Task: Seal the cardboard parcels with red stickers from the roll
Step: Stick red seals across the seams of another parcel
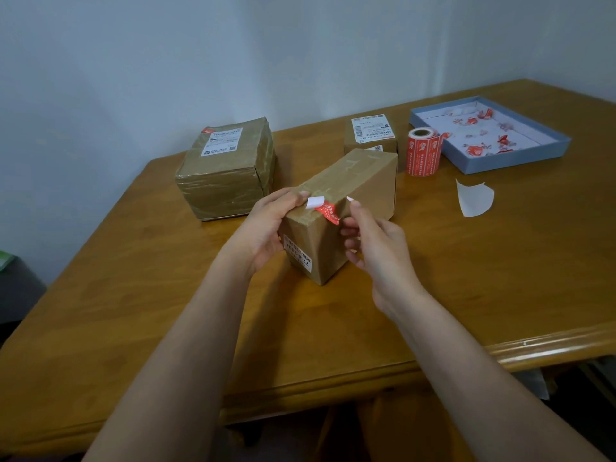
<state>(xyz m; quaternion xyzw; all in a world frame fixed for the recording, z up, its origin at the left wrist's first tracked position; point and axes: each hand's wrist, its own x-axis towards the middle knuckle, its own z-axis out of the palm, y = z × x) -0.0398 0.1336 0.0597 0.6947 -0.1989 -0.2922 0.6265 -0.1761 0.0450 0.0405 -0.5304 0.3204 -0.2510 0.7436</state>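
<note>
Left hand point(263, 228) grips parcel point(346, 208) — right hand point(373, 241) seemingly free.

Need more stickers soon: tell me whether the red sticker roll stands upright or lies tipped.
Upright: the red sticker roll stands on end on the wooden table, its hollow core facing up.

The white label point(297, 256) on the near end of the parcel point(346, 208) at 6 o'clock reads "774-3404"; other labels are illegible.

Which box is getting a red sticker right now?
The middle box, between both hands; a red sticker lies over its near top edge. The other two stand farther back, untouched.
</note>
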